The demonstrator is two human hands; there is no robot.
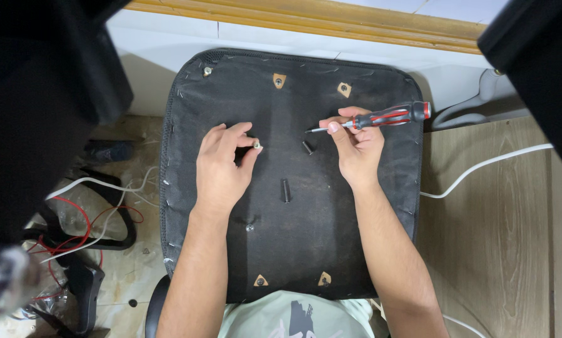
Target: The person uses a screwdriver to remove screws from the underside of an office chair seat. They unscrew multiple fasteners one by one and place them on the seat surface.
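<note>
Left hand (221, 166) is pinching a small silver-headed bolt (256, 144) between thumb and fingertips, just left of the frame's centre, over the black fabric-covered underside of a chair seat (306, 250). Right hand (356, 147) is gripping a screwdriver (381, 118) with a red, grey and black handle, its thin shaft pointing left toward the bolt, its tip close to the bolt but apart from it. Both hands are closed on what they are carrying.

Two loose black bolts are lying on the seat: one (307, 148) just left of the right hand, another (285, 190) below centre. A fourth fastener (250, 226) is sitting lower, near the left wrist.

Judging by its size, the bolt is looking light, hard and smooth, so likely to slip or roll; a fingertip pinch on the head seems the sound hold. The screwdriver is looking stiff, its ribbed handle offering the firm grip.

A white cable (481, 166) is trailing at right, red and white wires (74, 213) at lower left.
</note>
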